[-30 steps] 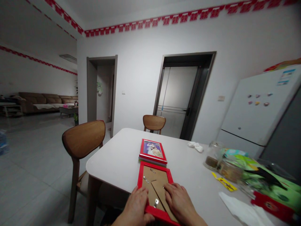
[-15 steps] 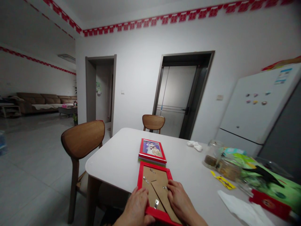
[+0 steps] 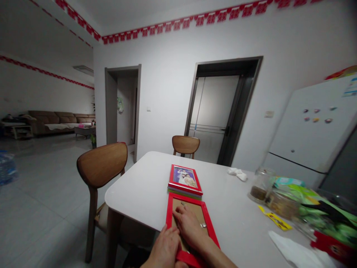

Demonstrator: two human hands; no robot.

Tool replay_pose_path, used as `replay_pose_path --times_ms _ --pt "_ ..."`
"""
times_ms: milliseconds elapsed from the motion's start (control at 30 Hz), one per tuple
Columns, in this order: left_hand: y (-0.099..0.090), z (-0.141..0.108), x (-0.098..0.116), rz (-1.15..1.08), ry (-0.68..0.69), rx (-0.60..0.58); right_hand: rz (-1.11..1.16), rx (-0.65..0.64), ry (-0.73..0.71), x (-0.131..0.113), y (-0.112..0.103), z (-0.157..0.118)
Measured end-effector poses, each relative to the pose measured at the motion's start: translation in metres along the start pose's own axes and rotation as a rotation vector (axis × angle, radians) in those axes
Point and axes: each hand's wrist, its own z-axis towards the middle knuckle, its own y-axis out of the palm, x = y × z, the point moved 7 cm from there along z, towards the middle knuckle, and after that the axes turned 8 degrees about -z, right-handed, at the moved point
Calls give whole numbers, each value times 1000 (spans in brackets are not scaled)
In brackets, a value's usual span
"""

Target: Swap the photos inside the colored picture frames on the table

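Note:
A red picture frame [image 3: 209, 219] lies face down at the near edge of the table, its brown backing board [image 3: 195, 210] showing. My left hand [image 3: 166, 243] grips the frame's lower left side, fingers over the rim. Across the backing reaches my right hand [image 3: 188, 223], its fingers bent together at the board's left edge; the fingertips cover the spot there. A metal clip [image 3: 203, 225] shows on the right side of the board. Just beyond lies a stack of frames, topped by a red framed photo [image 3: 184, 176] facing up.
On the white table [image 3: 139, 186], a glass jar [image 3: 260, 186], a yellow packet [image 3: 279, 221], a white tissue [image 3: 292, 249] and green bags [image 3: 329, 217] sit to the right. Crumpled white tissue [image 3: 237, 174] lies farther back. Wooden chairs stand left [image 3: 103, 165] and behind [image 3: 186, 144].
My right hand has moved from the frame's right side across to the left edge of the backing. My left hand stays on the frame. The view has shifted slightly.

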Motion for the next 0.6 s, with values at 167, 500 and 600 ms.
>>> replay_pose_path --times_ms 167,500,600 --pt "-1 -1 1 4 -39 -17 26 4 -65 -2 -1 -4" --pt "8 -2 -11 82 0 -46 26 82 367 73 3 27" --pt "7 -3 -5 94 -2 -44 4 74 465 84 6 32"
